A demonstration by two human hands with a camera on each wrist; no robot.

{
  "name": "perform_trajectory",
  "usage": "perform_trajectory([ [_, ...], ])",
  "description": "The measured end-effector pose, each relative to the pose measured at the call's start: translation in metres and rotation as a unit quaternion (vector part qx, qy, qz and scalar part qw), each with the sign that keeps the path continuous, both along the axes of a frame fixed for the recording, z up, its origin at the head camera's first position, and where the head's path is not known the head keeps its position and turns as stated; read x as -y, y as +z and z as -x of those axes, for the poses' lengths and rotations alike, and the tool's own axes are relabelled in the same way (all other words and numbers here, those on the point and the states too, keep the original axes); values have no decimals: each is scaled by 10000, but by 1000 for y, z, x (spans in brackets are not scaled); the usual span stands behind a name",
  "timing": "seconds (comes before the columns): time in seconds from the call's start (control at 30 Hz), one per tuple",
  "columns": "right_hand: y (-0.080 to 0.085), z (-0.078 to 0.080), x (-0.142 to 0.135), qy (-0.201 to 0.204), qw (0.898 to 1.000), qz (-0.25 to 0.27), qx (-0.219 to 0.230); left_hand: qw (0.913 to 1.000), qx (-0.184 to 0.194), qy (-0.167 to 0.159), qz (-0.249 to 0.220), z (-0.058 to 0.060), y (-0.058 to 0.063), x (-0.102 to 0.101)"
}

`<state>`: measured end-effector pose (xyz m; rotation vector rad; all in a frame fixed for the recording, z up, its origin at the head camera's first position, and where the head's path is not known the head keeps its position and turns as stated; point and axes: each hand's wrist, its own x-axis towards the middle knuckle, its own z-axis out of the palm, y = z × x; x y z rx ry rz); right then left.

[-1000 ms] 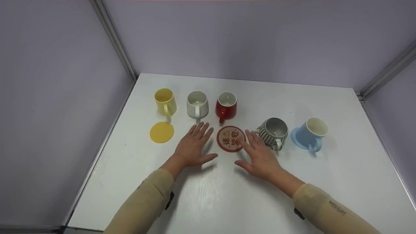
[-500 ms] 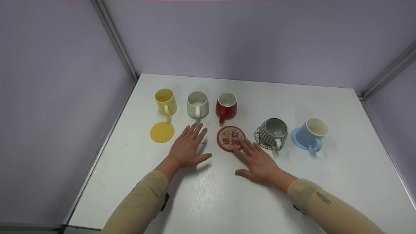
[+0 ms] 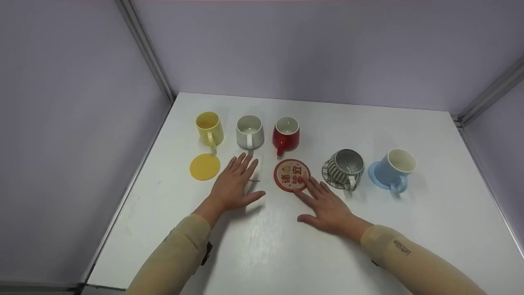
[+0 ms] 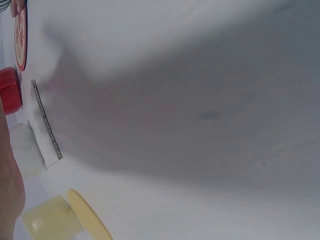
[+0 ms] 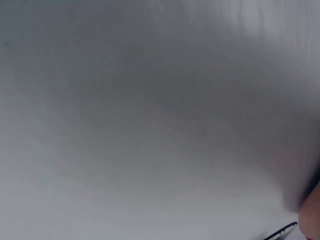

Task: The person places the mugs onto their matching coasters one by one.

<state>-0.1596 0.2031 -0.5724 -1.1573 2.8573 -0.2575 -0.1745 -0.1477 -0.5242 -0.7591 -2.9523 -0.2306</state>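
Observation:
My left hand (image 3: pixel 233 187), fingers straight and spread, lies over a white square coaster (image 3: pixel 258 174), whose right edge shows past the fingers. The left wrist view shows that coaster (image 4: pixel 44 127) lying flat in front of a white mug (image 4: pixel 25 150). My right hand (image 3: pixel 327 208) has its fingers extended, with fingertips at the near right edge of a round red coaster (image 3: pixel 282 172) bearing printed characters. Just behind these coasters stand the white mug (image 3: pixel 242 140) and a red mug (image 3: pixel 291 143). Neither hand grips anything.
A yellow mug (image 3: pixel 203 135) stands behind a round yellow coaster (image 3: pixel 204 167) at left. To the right, a striped mug (image 3: pixel 339 173) sits on a plaid round coaster (image 3: pixel 327 178), and a light blue mug (image 3: pixel 385 170) on a blue coaster (image 3: pixel 373 175). Walls enclose the white table (image 3: pixel 262 254).
My left hand has shifted slightly left, uncovering the white coaster's right edge. The right hand has drawn back towards me, away from the plaid coaster. Mugs and coasters stay in place.

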Motion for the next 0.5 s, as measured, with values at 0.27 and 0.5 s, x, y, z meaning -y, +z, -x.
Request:
perform_trajectory([
  [0.27,-7,1,-2,-113,9998,98,-123,9963,287,333,-739,10,1,-21],
  [0.5,-6,2,-1,-168,9998,-12,42,9750,786,727,-1947,18,0,-54],
])
